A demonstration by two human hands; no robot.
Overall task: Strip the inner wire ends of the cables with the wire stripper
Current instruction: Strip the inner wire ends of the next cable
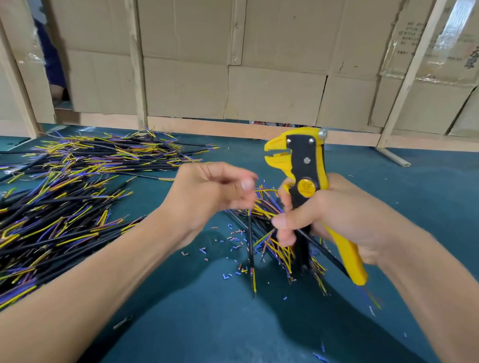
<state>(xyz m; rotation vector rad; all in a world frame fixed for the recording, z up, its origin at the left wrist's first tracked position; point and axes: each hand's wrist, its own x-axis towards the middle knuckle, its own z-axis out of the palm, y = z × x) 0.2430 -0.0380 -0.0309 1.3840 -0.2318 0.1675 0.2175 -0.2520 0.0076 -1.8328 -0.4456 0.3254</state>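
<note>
My right hand [325, 217] grips the yellow and black wire stripper [304, 170] by its handles, jaws pointing up and slightly parted with nothing in them. The same hand also holds a bundle of black cables [282, 250] with yellow, blue and brown inner wires fanning out below. My left hand [213, 192] pinches a single black cable [250, 244] near its top. It hangs straight down, its coloured wire ends at the bottom. The two hands are close, a short gap between them.
A large heap of black cables [60, 202] with coloured ends covers the left of the teal table [436, 198]. Small bits of stripped insulation [232, 240] lie scattered under the hands. Cardboard panels [250, 50] on a wooden frame close off the back.
</note>
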